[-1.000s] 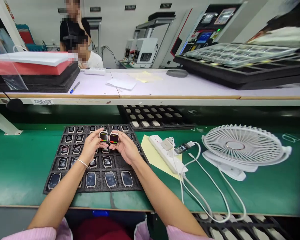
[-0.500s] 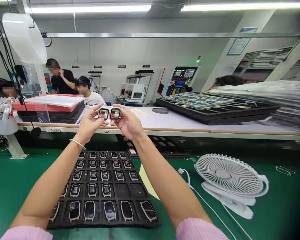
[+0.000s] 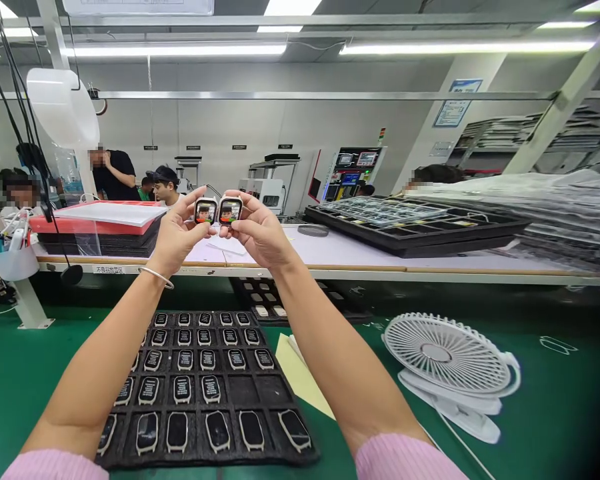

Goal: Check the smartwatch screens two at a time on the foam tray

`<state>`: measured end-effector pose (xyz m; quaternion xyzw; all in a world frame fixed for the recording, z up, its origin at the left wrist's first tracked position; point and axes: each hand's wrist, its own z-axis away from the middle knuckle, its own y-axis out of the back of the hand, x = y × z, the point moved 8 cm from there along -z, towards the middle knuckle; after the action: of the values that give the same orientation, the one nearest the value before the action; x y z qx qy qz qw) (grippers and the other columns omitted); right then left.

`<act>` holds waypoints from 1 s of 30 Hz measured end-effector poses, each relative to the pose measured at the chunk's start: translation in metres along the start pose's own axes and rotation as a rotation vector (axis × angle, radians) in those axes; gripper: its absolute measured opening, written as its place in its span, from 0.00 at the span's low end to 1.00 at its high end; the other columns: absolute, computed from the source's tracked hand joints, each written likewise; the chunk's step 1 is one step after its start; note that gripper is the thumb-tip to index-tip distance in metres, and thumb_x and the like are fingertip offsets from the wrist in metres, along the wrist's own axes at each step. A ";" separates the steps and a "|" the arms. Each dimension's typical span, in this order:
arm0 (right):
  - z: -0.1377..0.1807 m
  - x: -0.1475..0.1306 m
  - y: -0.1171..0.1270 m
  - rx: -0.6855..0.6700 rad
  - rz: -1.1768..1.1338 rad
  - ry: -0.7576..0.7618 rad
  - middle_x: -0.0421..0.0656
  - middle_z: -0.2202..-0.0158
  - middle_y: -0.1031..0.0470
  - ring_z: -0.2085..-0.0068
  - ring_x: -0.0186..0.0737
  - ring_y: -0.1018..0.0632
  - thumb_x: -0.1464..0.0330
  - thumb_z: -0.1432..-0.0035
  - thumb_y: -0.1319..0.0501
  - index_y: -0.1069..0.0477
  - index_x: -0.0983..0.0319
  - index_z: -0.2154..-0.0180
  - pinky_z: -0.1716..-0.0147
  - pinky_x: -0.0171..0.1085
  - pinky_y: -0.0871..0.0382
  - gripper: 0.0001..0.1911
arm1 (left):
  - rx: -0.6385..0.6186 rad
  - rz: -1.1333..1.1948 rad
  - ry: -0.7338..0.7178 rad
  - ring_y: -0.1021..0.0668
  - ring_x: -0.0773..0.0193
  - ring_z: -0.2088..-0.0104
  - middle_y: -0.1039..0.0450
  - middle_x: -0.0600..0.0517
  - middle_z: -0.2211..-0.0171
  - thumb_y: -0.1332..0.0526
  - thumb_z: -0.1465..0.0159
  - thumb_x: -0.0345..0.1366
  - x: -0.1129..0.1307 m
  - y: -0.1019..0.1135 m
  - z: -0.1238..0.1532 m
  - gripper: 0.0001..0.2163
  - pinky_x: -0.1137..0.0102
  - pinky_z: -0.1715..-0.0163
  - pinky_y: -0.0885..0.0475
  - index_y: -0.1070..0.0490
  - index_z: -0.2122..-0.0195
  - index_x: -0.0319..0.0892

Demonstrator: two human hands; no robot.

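The left hand (image 3: 177, 239) is gripping one lit watch (image 3: 205, 211) between thumb and fingers; the right hand (image 3: 264, 237) is similarly gripping a second lit watch (image 3: 230, 211). Both are being held side by side, raised above the level of the foam tray (image 3: 243, 390), screens facing the wearer. Rows of other watches (image 3: 182, 389) are lying inside the tray. Right of it, a yellow sheet (image 3: 303, 380) is lying alongside; farther right, a white fan (image 3: 450, 357) is standing.
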<state>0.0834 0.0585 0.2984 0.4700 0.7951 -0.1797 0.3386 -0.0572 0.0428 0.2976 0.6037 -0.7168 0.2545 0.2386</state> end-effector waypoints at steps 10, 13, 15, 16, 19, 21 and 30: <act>0.004 -0.007 0.001 -0.038 -0.050 0.012 0.40 0.60 0.26 0.68 0.33 0.24 0.72 0.51 0.37 0.34 0.58 0.46 0.64 0.39 0.29 0.28 | -0.008 0.019 -0.036 0.22 0.71 0.72 0.23 0.54 0.61 0.32 0.50 0.27 0.002 -0.006 0.001 0.30 0.74 0.67 0.24 0.29 0.44 0.47; 0.014 -0.001 0.000 -0.021 -0.064 0.003 0.40 0.61 0.26 0.69 0.33 0.23 0.72 0.49 0.36 0.33 0.58 0.46 0.63 0.38 0.28 0.26 | 0.006 0.028 -0.029 0.22 0.72 0.74 0.24 0.55 0.63 0.31 0.49 0.28 -0.002 -0.007 0.010 0.28 0.74 0.69 0.24 0.28 0.45 0.46; 0.028 0.010 -0.001 0.005 -0.085 -0.025 0.40 0.60 0.26 0.69 0.33 0.23 0.71 0.48 0.36 0.33 0.57 0.47 0.63 0.38 0.27 0.25 | 0.022 0.034 0.006 0.23 0.72 0.74 0.24 0.54 0.63 0.31 0.48 0.29 -0.010 -0.007 0.024 0.27 0.74 0.69 0.24 0.28 0.45 0.45; 0.037 0.019 -0.002 0.017 -0.101 -0.048 0.40 0.59 0.25 0.69 0.33 0.23 0.71 0.47 0.36 0.33 0.56 0.47 0.63 0.38 0.27 0.25 | 0.031 0.037 0.036 0.23 0.72 0.74 0.24 0.54 0.63 0.31 0.48 0.29 -0.017 -0.006 0.033 0.26 0.74 0.69 0.23 0.28 0.45 0.45; 0.074 0.055 -0.006 0.060 -0.163 -0.143 0.39 0.59 0.25 0.69 0.33 0.23 0.72 0.48 0.36 0.33 0.55 0.47 0.63 0.38 0.26 0.26 | 0.043 0.041 0.168 0.22 0.72 0.73 0.24 0.53 0.63 0.31 0.47 0.30 -0.048 -0.003 0.071 0.27 0.73 0.68 0.23 0.28 0.45 0.45; 0.102 0.085 -0.008 0.102 -0.210 -0.216 0.39 0.61 0.25 0.70 0.33 0.23 0.73 0.50 0.36 0.32 0.55 0.48 0.65 0.37 0.27 0.26 | 0.054 0.039 0.274 0.22 0.71 0.73 0.24 0.52 0.62 0.31 0.47 0.30 -0.074 0.001 0.101 0.27 0.73 0.68 0.22 0.29 0.44 0.43; 0.191 0.181 -0.017 0.250 -0.364 -0.531 0.38 0.64 0.23 0.72 0.34 0.23 0.71 0.50 0.35 0.29 0.57 0.51 0.68 0.38 0.27 0.22 | 0.132 0.026 0.627 0.22 0.72 0.75 0.23 0.48 0.57 0.31 0.48 0.34 -0.159 0.019 0.196 0.26 0.74 0.72 0.24 0.28 0.46 0.40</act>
<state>0.0797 0.0480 0.0348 0.2952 0.7219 -0.4490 0.4360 -0.0580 0.0358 0.0453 0.5008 -0.5979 0.4774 0.4048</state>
